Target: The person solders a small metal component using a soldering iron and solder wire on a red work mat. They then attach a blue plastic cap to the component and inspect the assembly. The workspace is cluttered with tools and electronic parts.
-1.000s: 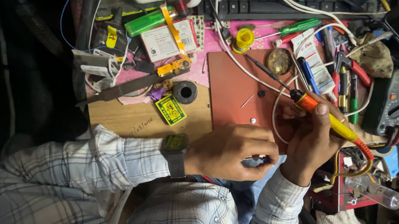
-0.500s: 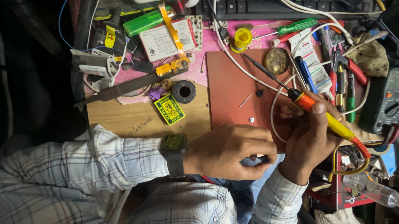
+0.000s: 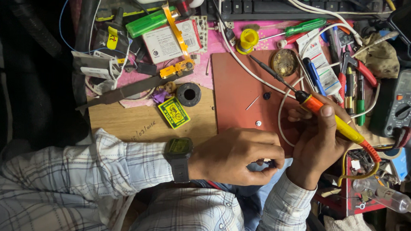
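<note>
My right hand (image 3: 317, 146) grips an orange and yellow soldering iron (image 3: 332, 118). Its dark tip (image 3: 267, 69) points up-left over a red-brown mat (image 3: 236, 100). My left hand (image 3: 236, 156), with a dark wristwatch (image 3: 178, 158) on the wrist, is curled at the mat's near edge. It pinches a small dark part (image 3: 269, 164) between thumb and fingers, right beside my right hand. What the part is cannot be made out. A white cable (image 3: 284, 112) loops across the mat between the two hands.
A black ring (image 3: 188, 94) and a yellow-green packet (image 3: 173, 112) lie on the wooden board (image 3: 122, 121) to the left. Pliers, pens and screwdrivers crowd the right, by a multimeter (image 3: 402, 103). A keyboard (image 3: 284, 4), green lighter (image 3: 146, 23) and yellow spool (image 3: 248, 39) sit at the back.
Both hands stay almost where they were, and the iron keeps its angle. Only the view has shifted slightly.
</note>
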